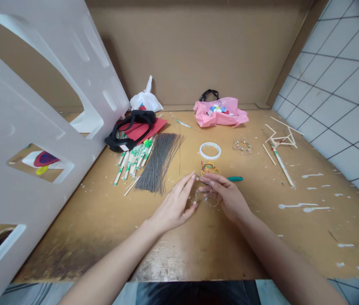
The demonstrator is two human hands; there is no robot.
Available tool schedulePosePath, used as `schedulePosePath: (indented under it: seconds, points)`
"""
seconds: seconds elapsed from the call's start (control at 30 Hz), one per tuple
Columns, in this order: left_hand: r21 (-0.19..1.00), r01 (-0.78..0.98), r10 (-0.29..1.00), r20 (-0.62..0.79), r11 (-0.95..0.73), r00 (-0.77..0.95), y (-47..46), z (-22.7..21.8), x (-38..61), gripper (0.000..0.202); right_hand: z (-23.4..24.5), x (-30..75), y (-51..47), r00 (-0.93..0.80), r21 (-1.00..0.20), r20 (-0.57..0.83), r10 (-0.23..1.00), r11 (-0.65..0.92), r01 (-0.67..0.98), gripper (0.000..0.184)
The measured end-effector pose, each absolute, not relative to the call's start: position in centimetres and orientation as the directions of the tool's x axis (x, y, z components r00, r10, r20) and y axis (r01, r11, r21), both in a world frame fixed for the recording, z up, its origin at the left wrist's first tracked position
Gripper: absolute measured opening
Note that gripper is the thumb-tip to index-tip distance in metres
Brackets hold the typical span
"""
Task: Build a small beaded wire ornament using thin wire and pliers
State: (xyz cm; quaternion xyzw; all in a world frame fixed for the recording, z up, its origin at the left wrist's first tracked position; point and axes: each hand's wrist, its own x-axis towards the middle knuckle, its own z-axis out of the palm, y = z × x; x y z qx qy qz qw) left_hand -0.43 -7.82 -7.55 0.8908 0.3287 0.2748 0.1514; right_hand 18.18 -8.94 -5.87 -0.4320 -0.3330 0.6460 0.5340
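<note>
Two bare hands meet near the middle of the brown wooden table (103, 220), a little toward its near edge, over a loose tangle of thin silvery wire (204, 198). The left hand (173, 205) has its fingers almost straight and its thumb spread apart, with the fingertips (192, 175) just touching the wire. The right hand (226, 197) has its fingers bent and pinched together on the wire's upper end. How firm that pinch is cannot be told.

Just behind the hands lie a small heap of coloured elastic loops (210, 168) and a teal-handled tool (235, 179). A white tape ring (210, 150) sits further toward the far edge, and a flat bundle of grey thin rods (160, 161) lies to the left.

Such fine wire likely springs and kinks. It seems best to keep it low against the table, steady the loose coils with the left fingertips, and work it close to the pinch, clear of the loops.
</note>
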Motion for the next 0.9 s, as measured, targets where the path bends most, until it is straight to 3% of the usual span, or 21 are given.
schedulePosePath:
  seconds: [0.2,0.3,0.47,0.57,0.73,0.9]
  points:
    - [0.56,0.5,0.739,0.367,-0.661,0.565,-7.7,-7.2,-0.5,0.1,-5.7,18.4,-8.9,0.059,-0.956,-0.118,0.991,-0.098,-0.278,0.025]
    - [0.554,0.508,0.741,0.362,-0.659,0.565,-7.4,-7.4,-0.8,0.109,-5.9,18.3,-8.9,0.053,-0.975,-0.074,0.996,-0.062,-0.212,0.024]
    - [0.461,0.551,0.713,0.351,-0.696,0.607,-7.1,-7.6,-0.7,0.103,-6.0,18.1,-9.0,-0.028,-0.989,-0.045,0.999,-0.049,-0.139,0.025]
    - [0.486,0.567,0.737,0.304,-0.665,0.603,-7.0,-7.7,-0.7,0.09,-5.8,18.1,-9.1,-0.106,-0.988,-0.056,0.993,-0.07,-0.137,0.03]
    - [0.664,0.498,0.802,0.277,-0.558,0.529,-7.0,-8.1,-0.7,0.072,-5.8,18.1,-9.0,-0.154,-0.98,-0.087,0.984,-0.112,-0.163,0.034]
    - [0.967,0.095,0.849,0.156,-0.234,0.504,-7.2,-8.4,-0.5,0.083,-5.8,18.1,-8.9,-0.09,-0.976,-0.152,0.984,-0.163,-0.144,0.039]
